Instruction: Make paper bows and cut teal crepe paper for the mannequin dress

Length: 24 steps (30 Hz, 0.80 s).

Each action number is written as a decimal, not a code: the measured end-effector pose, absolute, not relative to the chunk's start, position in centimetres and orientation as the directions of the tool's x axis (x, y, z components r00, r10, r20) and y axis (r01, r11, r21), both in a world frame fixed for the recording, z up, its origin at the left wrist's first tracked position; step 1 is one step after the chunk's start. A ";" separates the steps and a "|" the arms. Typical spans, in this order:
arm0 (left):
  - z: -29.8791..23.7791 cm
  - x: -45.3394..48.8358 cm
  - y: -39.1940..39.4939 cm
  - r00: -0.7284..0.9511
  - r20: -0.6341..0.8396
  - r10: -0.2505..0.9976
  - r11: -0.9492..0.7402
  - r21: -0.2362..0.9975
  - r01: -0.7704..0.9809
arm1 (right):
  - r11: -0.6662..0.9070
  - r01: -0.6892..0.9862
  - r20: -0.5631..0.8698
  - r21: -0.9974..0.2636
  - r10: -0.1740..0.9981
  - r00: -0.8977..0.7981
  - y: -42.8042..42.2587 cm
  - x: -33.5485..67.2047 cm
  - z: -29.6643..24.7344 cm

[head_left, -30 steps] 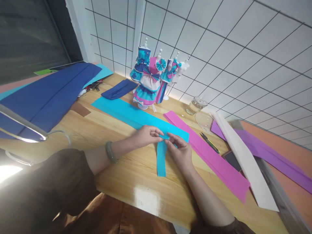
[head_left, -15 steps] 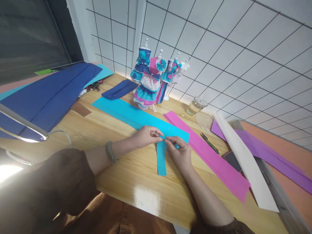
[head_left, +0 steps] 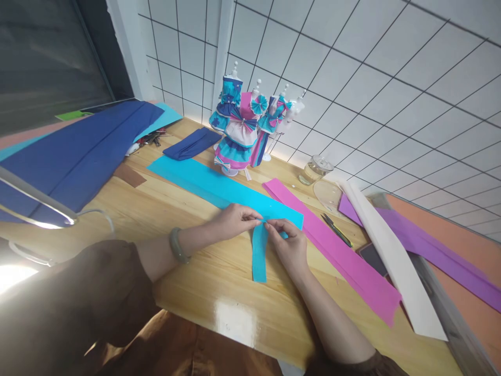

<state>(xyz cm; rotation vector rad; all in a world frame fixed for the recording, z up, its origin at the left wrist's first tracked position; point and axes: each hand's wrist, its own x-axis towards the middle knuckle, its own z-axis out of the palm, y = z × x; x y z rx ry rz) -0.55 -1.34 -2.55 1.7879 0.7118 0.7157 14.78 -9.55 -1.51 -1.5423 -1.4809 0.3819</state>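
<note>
A narrow turquoise paper strip [head_left: 259,256] lies on the wooden table [head_left: 188,219], its far end lifted between my hands. My left hand [head_left: 234,220] pinches that end from the left, fingers closed on it. My right hand [head_left: 287,245] pinches the same end from the right, thumb and fingertips pressed together. Just behind the hands lies a long turquoise paper sheet [head_left: 203,183], and a long pink sheet [head_left: 336,256] runs beside my right hand. A green bangle [head_left: 176,244] sits on my left wrist.
Small dress forms in paper dresses [head_left: 245,128] stand at the back by the tiled wall. Dark blue sheets [head_left: 78,151] lie left, a folded blue piece [head_left: 191,143] near them. A glass jar [head_left: 315,169], scissors [head_left: 336,228], white [head_left: 395,261] and purple [head_left: 434,250] strips lie right.
The fingertips of both hands have drawn closer together on the strip's far end, and the strip's near end has slid slightly away from me.
</note>
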 end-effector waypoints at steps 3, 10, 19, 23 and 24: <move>-2.4 -0.6 -1.3 0.653 0.171 0.738 -0.329 0.936 0.127 | 0.157 0.610 0.354 -0.777 0.910 0.217 -9.6 14.7 -1.5; -2.1 -0.7 -1.3 0.654 0.223 0.723 -0.367 0.926 0.091 | 0.178 0.617 0.361 -0.767 0.914 0.185 -9.5 14.9 -1.5; -2.1 -0.5 -1.0 0.691 0.159 0.705 -0.218 0.976 -0.002 | 0.071 0.323 0.132 -0.944 0.977 0.170 -9.2 15.0 -2.2; -2.3 -0.3 -1.3 0.754 -0.028 0.656 0.045 0.999 -0.001 | 0.010 0.186 0.047 -0.983 0.980 0.195 -9.2 14.8 -2.4; -2.3 -0.2 -1.3 0.762 -0.034 0.647 0.053 0.999 -0.001 | 0.004 0.185 0.043 -0.983 0.977 0.208 -9.2 14.8 -2.4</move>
